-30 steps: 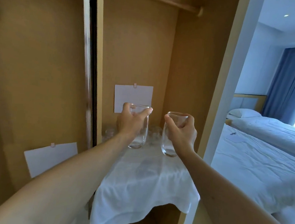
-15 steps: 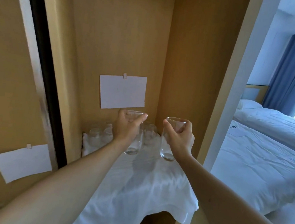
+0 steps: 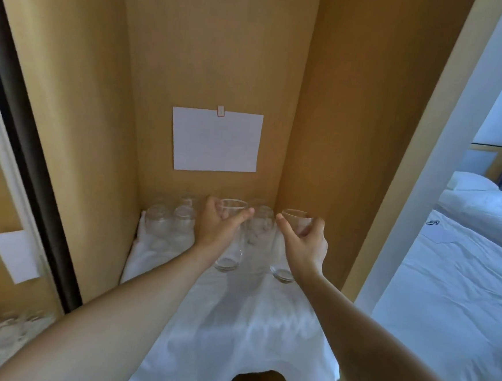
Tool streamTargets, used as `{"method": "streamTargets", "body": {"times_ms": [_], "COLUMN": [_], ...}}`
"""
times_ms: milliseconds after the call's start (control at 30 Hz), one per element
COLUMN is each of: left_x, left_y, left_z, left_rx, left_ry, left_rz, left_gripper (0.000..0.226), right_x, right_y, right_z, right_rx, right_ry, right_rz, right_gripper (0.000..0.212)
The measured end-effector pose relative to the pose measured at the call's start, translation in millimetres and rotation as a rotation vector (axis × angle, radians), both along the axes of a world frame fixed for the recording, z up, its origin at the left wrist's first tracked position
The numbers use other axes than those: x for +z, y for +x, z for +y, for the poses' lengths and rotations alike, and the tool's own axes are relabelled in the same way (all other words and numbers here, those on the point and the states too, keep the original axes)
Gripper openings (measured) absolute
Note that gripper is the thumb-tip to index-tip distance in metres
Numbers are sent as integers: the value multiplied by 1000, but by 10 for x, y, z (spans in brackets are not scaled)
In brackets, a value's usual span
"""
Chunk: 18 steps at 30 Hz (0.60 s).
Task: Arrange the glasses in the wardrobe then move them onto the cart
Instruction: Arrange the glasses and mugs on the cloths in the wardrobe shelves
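Both glasses are sitting lower and further back than a second ago. The left hand (image 3: pixel 221 228) is gripping one glass (image 3: pixel 230 239), the right hand (image 3: pixel 305 244) gripping the other glass (image 3: pixel 288 247), bases down near the white cloth (image 3: pixel 233 324) inside the wardrobe (image 3: pixel 339 122).

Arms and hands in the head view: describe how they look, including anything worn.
Both forearms are bare as far as the frame shows, with no sleeves in view. The left hand and right hand wear no gloves, and no watch, bracelet or ring shows on the visible sides. No markings can be made out.
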<state>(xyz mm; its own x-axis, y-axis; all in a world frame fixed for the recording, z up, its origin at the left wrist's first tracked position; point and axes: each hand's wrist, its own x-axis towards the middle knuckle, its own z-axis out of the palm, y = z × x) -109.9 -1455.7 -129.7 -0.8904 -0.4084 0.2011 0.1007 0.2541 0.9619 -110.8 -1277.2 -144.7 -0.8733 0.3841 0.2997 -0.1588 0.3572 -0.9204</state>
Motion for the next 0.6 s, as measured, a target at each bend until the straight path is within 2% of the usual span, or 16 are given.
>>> {"method": "streamTargets", "body": {"times_ms": [133,333,467,600], "left_x": [-138,-376,-593,-785], "left_y": [-143,-349,-413,-378], "left_z": [89,144,118,8], "left_rx": [60,172,233,312], "left_ry": [18,32,54,63], "left_rz": [-20,-67,-88,-134], "left_gripper": [76,72,65,77], "right_x": [-130,-389,-593,-797], "right_y": [-285,-603,-761,-898], "right_z": [77,64,-19,-170], "right_rx": [118,259,345,410], "right_ry": [-11,-78,-98,-78], "right_rz": [-26,-87,-108,-155], "right_gripper": [58,78,76,74]}}
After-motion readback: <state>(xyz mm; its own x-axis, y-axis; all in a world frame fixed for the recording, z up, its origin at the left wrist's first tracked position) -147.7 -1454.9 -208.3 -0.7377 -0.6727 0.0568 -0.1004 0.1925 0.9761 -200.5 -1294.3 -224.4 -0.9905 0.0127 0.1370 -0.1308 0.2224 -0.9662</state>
